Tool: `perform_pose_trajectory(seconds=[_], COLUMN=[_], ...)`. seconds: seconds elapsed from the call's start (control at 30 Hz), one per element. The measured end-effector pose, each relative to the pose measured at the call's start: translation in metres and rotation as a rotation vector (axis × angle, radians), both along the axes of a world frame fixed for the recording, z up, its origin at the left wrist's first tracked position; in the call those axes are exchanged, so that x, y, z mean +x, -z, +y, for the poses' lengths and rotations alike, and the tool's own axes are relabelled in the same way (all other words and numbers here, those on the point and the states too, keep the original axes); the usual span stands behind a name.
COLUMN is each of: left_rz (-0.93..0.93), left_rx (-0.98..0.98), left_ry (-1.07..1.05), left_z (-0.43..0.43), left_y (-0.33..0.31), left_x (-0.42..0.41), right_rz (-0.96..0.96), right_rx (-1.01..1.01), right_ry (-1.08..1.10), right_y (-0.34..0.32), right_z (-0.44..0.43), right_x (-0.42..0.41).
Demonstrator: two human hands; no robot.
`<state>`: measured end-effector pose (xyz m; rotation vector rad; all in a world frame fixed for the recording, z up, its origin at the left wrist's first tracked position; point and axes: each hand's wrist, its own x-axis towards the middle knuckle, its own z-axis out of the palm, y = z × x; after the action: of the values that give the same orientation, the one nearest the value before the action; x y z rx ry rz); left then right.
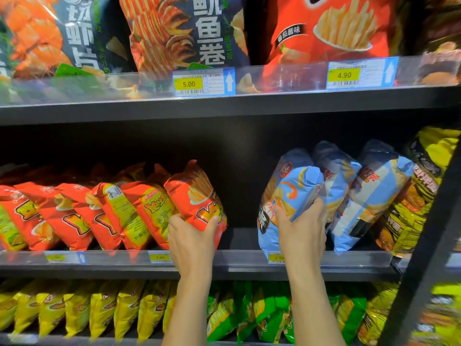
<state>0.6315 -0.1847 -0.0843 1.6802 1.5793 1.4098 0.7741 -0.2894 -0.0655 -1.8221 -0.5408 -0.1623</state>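
Forearms are seen rising from the bottom edge toward the middle shelf [239,237]. The left grip [193,236] is closed round the lower end of a red chip bag [197,196], with the thumb laid across its front and the fingers hidden behind it. That bag is tilted and stands at the right end of a leaning row of red bags [82,216]. The right grip [303,228] is closed on the lower half of a blue chip bag [287,193], the leftmost of a cluster of blue bags [369,196], and its base is seen just behind the clear front rail [239,257]. A bare stretch of shelf is left between the two held bags. Yellow bags [99,308] and green bags [262,313] are stacked on the shelf below.

Both bags are judged light, puffed with air and soft to the touch, with a glossy film that may slip and crackle. The contents are likely brittle, so a hard squeeze could crush them or burst a seam. A broad, gentle hold low on the body, as shown, is judged sound; the flat sealed top edge could also be pinched.
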Motion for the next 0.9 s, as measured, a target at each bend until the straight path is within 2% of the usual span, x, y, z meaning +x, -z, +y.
perform_pose_trajectory(seconds=[0.3,0.4,0.57,0.73,0.9], left_rz=[0.214,0.19,0.077,0.02,-0.051], left_rx=[0.0,0.009,0.131,0.216,0.172], left_ry=[-0.104,-0.091,-0.067,0.152,0.46], left_z=[-0.004,-0.005,-0.013,-0.02,-0.037], left_y=[0.006,0.006,-0.003,-0.026,-0.054], left_x=[-0.003,-0.006,-0.017,-0.029,-0.034], right_rz=[0.003,0.009,0.004,0.058,0.127], right_rx=[0.038,0.079,0.288,0.475,0.601], right_ry=[0.001,-0.015,-0.124,-0.257,-0.364], right_y=[0.001,0.0,-0.006,-0.014,-0.024], right_z=[0.0,-0.002,-0.011,-0.023,-0.044], right_x=[0.001,0.001,0.0,-0.003,-0.004])
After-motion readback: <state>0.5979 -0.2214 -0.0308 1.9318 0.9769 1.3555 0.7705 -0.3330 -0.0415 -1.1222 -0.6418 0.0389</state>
